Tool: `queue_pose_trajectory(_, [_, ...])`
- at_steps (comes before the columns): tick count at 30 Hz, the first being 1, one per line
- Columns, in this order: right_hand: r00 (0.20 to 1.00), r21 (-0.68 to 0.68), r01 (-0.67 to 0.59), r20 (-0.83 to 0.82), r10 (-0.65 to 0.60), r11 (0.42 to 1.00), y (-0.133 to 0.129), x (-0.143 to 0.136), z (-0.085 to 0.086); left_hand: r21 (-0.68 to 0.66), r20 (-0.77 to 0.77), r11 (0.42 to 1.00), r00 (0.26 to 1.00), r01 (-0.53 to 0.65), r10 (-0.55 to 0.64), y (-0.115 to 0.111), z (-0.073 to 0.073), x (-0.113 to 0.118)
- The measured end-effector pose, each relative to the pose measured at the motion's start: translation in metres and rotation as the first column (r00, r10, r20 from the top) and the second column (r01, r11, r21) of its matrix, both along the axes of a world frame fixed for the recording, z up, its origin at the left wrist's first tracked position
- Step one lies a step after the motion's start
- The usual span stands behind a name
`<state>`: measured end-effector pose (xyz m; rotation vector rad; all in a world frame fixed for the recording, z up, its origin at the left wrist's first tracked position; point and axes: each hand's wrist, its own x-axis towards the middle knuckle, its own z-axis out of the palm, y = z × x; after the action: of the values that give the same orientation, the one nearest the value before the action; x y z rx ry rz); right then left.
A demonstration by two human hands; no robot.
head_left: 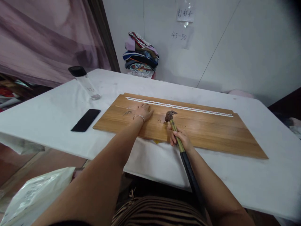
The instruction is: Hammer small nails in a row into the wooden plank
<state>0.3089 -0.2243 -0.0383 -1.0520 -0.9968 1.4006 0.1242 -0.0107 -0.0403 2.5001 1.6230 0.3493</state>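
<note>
A wide wooden board (211,131) lies on the white table. My left hand (144,111) rests flat on its left half, fingers spread, just right of a few loose nails (127,112). My right hand (180,137) is wrapped round the light handle of a claw hammer (173,125), near the board's front edge. The hammer's rusty head is over the middle of the board, beside small nails or marks in short rows on the wood. Two pale printed strips (178,107) run along the board's back part.
A black phone (86,120) lies left of the board, and a clear bottle with a black lid (87,84) stands behind it. Folded cloths (141,56) are stacked against the wall. A white bag (39,194) is at lower left.
</note>
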Motion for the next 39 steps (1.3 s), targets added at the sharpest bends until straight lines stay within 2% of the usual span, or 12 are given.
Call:
queue_pose_trajectory(24, [1.0,-0.019,-0.001,-0.015,0.0,1.0,0.0033,-0.0028,-0.0056,0.004,-0.024,1.0,1.0,0.014,-0.014,0.0016,0.0029,-0.0016])
queue_pose_trajectory(39, [1.0,-0.052,0.024,-0.012,-0.025,0.998,0.0028,-0.006,0.0017,-0.003,-0.036,1.0,0.999,0.009,-0.009,0.0007,0.0042,-0.0011])
